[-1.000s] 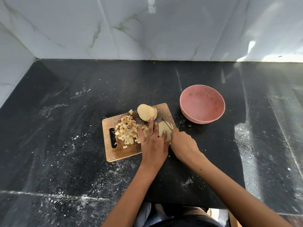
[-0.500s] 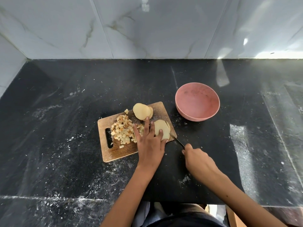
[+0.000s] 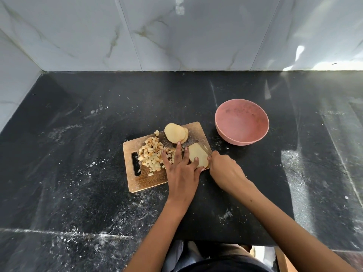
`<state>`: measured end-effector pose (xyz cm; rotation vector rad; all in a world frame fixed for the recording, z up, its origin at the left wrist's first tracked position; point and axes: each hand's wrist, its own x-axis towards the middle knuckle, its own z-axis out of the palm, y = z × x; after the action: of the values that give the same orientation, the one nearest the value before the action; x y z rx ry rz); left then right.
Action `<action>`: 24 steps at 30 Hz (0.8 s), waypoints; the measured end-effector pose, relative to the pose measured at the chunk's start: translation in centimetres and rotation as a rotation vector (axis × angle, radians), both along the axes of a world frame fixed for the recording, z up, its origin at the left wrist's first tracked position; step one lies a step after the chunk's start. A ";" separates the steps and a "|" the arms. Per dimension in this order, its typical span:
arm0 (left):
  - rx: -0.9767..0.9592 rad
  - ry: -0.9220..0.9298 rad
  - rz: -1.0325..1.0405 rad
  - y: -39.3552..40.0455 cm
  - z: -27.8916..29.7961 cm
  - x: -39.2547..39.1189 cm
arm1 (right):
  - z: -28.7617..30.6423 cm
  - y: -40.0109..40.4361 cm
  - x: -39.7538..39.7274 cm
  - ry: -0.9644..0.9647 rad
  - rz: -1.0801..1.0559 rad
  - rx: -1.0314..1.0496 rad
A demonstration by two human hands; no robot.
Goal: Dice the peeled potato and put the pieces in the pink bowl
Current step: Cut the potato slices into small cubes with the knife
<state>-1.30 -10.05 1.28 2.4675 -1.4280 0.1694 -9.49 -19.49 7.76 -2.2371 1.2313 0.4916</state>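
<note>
Potato slices (image 3: 198, 157) lie stacked at the right end of the wooden cutting board (image 3: 146, 178), at about 4 o'clock from the board's middle, and in the head view, the only one we have, this is the stack we are cutting. Our left hand (image 3: 181, 171) lies spread over it, fingers fairly straight: one fingertip presses the stack's near side, while the longest finger reaches to 12 o'clock and touches a second stack of round slices (image 3: 175, 133) at the board's far edge. Our right hand (image 3: 225, 171) is curled round the handle of a knife (image 3: 207, 150), whose thin blade shows only as a sliver crossing the stack's right edge; the handle itself is hidden in the fist. A heap of diced pieces (image 3: 154, 156) sits at 9 o'clock from the stack, touching our left fingers. The pink bowl (image 3: 242, 122) stands on the dark surface (image 3: 78, 154) at 2 o'clock from the board, just beside its corner, with no potato in it. To do this cut well, we judge, we should tuck the left fingertips back from the blade line, hold the slices flat so they do not slide, and cut even strips before crossing them. The stack lies close to the board's right edge, so pieces could tumble onto the surface.
</note>
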 end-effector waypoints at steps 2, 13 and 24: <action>0.000 0.005 -0.001 0.0 -0.1 0.0 | -0.1 0.0 0.4 0.021 0.010 -0.008; -0.009 0.018 -0.001 -0.1 -0.5 -0.2 | -1.2 1.2 -2.8 0.042 0.001 -0.007; -0.002 0.013 0.004 0.0 -0.4 -0.2 | -1.3 0.0 -1.7 -0.258 -0.118 -0.068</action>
<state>-1.52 -10.02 0.93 2.4653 -1.4169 0.1550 -11.15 -19.51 6.46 -2.1855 1.2492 0.1122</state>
